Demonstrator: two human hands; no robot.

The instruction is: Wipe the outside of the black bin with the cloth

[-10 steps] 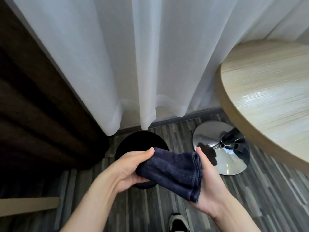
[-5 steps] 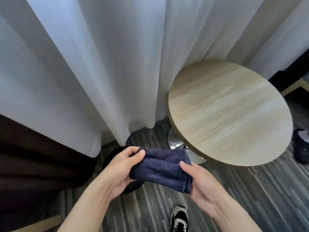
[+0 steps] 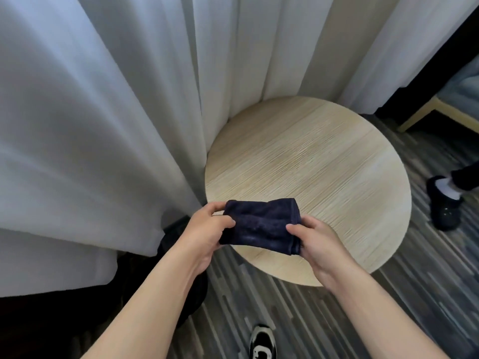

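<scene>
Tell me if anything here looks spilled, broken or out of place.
Nothing stands out. Both hands, left and right, hold the folded dark cloth above the round table; the black bin is mostly hidden.

left hand (image 3: 207,230): fingers pinched closed, arm extended | right hand (image 3: 317,240): fingers pinched closed, arm extended

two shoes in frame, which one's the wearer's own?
The black-and-white sneaker at the bottom edge, between the forearms. The other, a dark shoe right of the round table, is someone else's.
</scene>
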